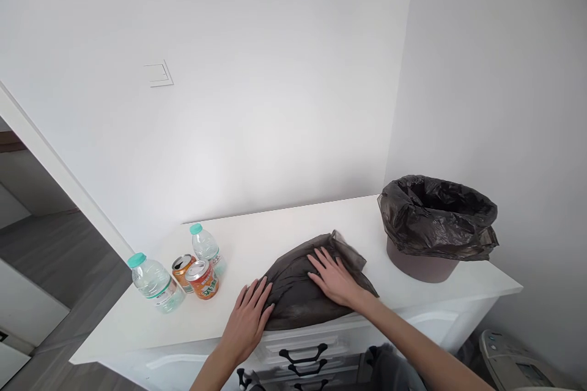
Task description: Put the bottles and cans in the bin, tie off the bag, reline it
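Observation:
A dark, thin plastic bag (pixel 298 293) lies spread flat on the white cabinet top, its near edge at the front edge of the top. My left hand (pixel 245 321) rests at the bag's left end with the fingers spread. My right hand (pixel 332 278) lies flat on the bag's right part, fingers apart. Left of the bag stand a clear bottle with a green cap (pixel 158 284), a second such bottle (pixel 208 247), an orange can (pixel 202 279) and another orange can (pixel 182 269) partly behind it.
A brown bin (pixel 422 266) lined with a dark bag (pixel 426 226) stands at the right end of the cabinet top (pixel 147 330). White walls rise behind and at right. Black drawer handles (pixel 303 354) show below the front edge.

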`<state>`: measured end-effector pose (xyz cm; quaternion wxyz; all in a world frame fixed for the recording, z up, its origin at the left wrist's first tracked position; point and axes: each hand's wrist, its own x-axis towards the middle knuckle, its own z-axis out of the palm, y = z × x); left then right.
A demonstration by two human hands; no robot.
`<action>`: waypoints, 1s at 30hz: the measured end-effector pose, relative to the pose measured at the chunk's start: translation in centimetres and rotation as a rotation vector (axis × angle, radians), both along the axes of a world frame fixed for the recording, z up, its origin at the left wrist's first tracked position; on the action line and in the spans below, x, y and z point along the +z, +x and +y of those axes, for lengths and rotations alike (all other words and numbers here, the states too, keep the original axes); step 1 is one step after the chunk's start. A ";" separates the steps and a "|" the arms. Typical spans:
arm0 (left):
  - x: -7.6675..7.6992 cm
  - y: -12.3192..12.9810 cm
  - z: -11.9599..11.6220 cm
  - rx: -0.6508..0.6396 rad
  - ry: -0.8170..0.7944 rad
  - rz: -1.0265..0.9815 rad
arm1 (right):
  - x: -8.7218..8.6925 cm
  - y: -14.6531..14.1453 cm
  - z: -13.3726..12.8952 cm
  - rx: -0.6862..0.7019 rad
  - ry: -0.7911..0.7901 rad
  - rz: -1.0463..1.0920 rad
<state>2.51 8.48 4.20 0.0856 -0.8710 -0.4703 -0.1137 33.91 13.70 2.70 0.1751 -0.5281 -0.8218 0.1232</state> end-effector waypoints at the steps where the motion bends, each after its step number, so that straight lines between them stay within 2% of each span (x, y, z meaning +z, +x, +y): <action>1: -0.3 -0.7 -0.2 -0.005 -0.012 -0.001 | -0.7 1.0 0.9 0.004 -0.029 -0.007; 5: 0.1 -2.5 -1.5 -0.048 -0.055 -0.020 | -1.6 4.0 1.9 -0.009 -0.070 0.001; 9: 0.6 -3.4 -2.5 -0.081 -0.065 -0.072 | -0.3 4.3 -0.4 -0.022 -0.056 0.050; 11: 0.4 -3.6 -2.6 -0.099 -0.066 -0.125 | 0.8 3.9 -2.3 0.050 -0.027 0.084; 14: 0.5 -3.4 -2.5 -0.116 -0.094 -0.200 | 2.3 2.8 -5.3 0.277 -0.003 0.099; 17: 2.1 -2.4 -2.4 -0.151 -0.140 -0.243 | 2.8 1.6 -7.1 0.410 0.009 0.076; 21: 5.1 -1.3 -1.8 -0.175 -0.145 -0.202 | 1.7 0.7 -7.0 0.365 0.033 0.010; 23: 5.9 -1.8 -1.4 -0.159 -0.094 -0.141 | 1.0 1.0 -6.7 0.324 0.039 -0.011; 26: 5.6 -3.7 -1.0 -0.088 0.025 -0.091 | 0.2 2.4 -6.9 0.320 0.059 0.003; 30: 3.7 -6.2 -1.1 -0.050 0.060 -0.083 | -0.5 4.5 -7.5 0.312 0.116 0.037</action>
